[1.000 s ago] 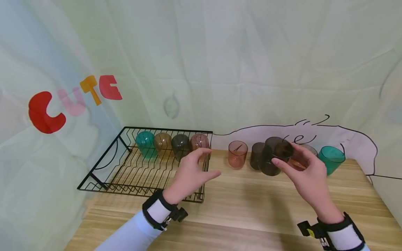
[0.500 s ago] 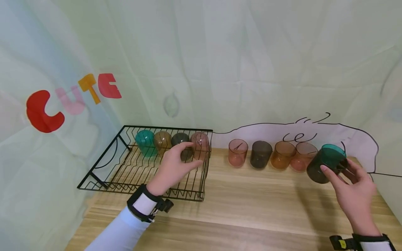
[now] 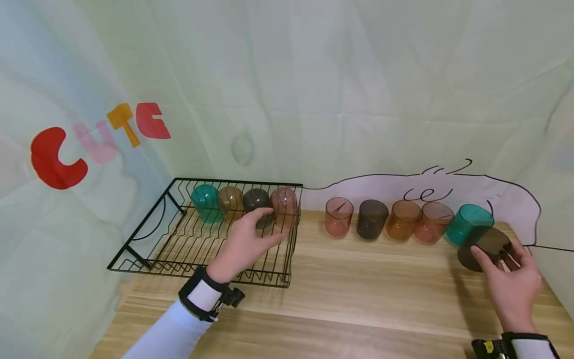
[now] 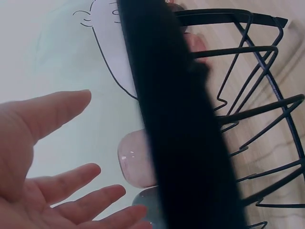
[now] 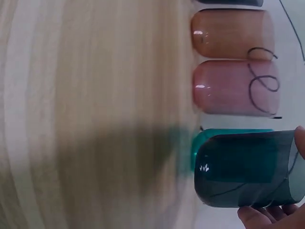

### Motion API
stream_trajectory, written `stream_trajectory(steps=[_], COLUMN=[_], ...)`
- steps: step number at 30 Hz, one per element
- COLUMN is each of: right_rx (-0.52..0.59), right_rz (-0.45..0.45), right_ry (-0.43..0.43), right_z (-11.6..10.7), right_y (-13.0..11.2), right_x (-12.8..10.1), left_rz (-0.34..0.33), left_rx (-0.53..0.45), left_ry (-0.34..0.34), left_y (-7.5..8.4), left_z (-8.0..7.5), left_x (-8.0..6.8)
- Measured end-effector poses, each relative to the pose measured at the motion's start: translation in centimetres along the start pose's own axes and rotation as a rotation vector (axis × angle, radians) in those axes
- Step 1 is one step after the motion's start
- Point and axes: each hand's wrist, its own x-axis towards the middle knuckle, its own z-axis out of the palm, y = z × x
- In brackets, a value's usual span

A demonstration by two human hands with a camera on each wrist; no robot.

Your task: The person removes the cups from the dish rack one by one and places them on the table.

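- Since half a second ago the right hand (image 3: 511, 284) has carried the dark cup (image 3: 484, 248) lower, down to the far right end of the wooden table (image 3: 358, 294).
- Its fingers curl round the dark cup, which sits just in front of the teal cup (image 3: 468, 224).
- Left of these stands a row of four cups (image 3: 387, 219), upright, close along the wall.
- The left hand (image 3: 244, 244), fingers spread, reaches into the black wire rack (image 3: 148, 254), at the grey cup (image 3: 256, 200).
- Pale green cloth (image 3: 314, 89) with red lettering (image 3: 96, 142) hangs behind.
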Motion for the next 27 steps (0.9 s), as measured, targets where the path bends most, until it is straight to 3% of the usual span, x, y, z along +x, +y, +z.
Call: stream_trajectory(steps=[16, 24, 27], right_rx=[-0.036, -0.12, -0.129], right_rz=[0.008, 0.001, -0.002], right_ry=[0.023, -0.003, -0.012], right_z=[-0.1, -0.3, -0.5], right_y=[1.1, 1.2, 1.2], right_x=[0.8, 1.0, 0.9], left_rz=[0.03, 0.031, 0.055], left_rx=[0.071, 0.055, 0.132], left_ry=[0.039, 0.077, 0.103], left_y=[-0.7, -1.2, -1.7], left_z=[-0.7, -3.8, -5.3], left_x=[-0.1, 0.5, 1.0])
